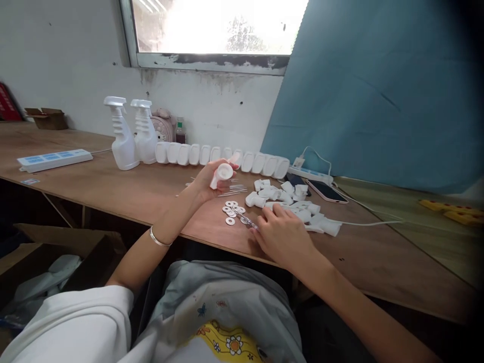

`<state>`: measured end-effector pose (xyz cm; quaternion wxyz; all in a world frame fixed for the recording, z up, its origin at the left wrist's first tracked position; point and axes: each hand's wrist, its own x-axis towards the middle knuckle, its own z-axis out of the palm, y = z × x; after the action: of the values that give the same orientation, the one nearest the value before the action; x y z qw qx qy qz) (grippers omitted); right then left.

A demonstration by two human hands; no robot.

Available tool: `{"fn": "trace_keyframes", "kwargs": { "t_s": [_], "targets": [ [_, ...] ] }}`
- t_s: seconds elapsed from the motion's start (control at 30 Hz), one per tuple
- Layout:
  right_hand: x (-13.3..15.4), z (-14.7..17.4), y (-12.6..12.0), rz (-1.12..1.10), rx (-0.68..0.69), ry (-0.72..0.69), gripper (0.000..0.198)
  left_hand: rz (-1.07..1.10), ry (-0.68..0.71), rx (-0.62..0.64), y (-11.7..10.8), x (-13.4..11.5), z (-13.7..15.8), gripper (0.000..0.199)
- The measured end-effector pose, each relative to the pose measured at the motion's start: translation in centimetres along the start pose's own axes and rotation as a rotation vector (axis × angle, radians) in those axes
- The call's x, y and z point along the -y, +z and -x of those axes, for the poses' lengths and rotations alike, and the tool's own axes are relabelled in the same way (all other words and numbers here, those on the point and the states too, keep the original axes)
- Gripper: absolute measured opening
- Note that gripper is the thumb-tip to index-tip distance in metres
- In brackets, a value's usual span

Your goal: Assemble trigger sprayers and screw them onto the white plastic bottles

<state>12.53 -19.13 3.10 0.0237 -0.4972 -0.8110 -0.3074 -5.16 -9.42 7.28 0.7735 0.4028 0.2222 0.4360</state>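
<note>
My left hand (207, 182) is closed around a white spray trigger head (224, 172), lifted above the table with its round collar facing me. In my right hand (282, 233) is a pair of metal tweezers (246, 220), gripped low over the tabletop. The tips of the tweezers reach into a small cluster of flat white ring washers (230, 221). Just beyond my right fingers lies a heap of white spray heads (270, 192). Thin clear tubes (235, 189) are scattered on the table behind the washers.
Two white spray bottles (124, 141) stand at the back left, beside a long row of white bottles (183, 154) lying with bases outward. A power strip (55, 159) is at far left. To the right are a phone (326, 191) and cables. An open cardboard box (94, 252) sits below the table's left edge.
</note>
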Motion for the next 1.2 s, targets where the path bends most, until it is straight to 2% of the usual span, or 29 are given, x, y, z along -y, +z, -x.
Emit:
{"fn": "trace_keyframes", "kwargs": {
  "t_s": [0.13, 0.23, 0.33, 0.4, 0.53, 0.6, 0.77, 0.93, 1.2],
  "targets": [
    [0.3, 0.0, 1.5, -0.006, -0.016, 0.022, 0.021, -0.056, -0.046, 0.030, -0.4, 0.9, -0.8, 0.011],
    [-0.4, 0.5, 1.4, 0.011, -0.100, 0.115, 0.021, -0.067, -0.015, -0.030, -0.4, 1.1, -1.0, 0.008],
    [-1.9, 1.4, 0.3, -0.034, -0.244, 0.261, 0.019, -0.078, 0.029, -0.098, -0.2, 1.4, -1.0, 0.004],
    [-2.9, 2.1, -0.7, -0.156, -0.382, 0.304, 0.016, -0.081, 0.031, -0.101, 0.0, 1.6, -1.0, 0.003],
    [-3.5, 3.5, -2.5, -0.388, -0.637, 0.261, 0.011, -0.088, -0.015, -0.044, 0.4, 2.2, -1.0, 0.004],
    [-3.2, 3.9, -3.1, -0.418, -0.694, 0.210, 0.007, -0.092, -0.020, -0.046, 0.5, 2.3, -1.0, 0.004],
    [-2.4, 3.8, -3.3, -0.427, -0.632, 0.173, 0.009, -0.130, -0.003, -0.068, 0.9, 2.4, -0.8, 0.004],
    [-2.1, 3.6, -2.9, -0.341, -0.667, 0.153, 0.009, -0.233, 0.013, -0.117, 1.5, 3.1, -0.7, 0.007],
    [-0.9, 3.4, -2.6, -0.137, -0.686, 0.101, 0.011, -0.408, 0.145, -0.106, 2.2, 4.9, -0.7, 0.014]
  ]
}}
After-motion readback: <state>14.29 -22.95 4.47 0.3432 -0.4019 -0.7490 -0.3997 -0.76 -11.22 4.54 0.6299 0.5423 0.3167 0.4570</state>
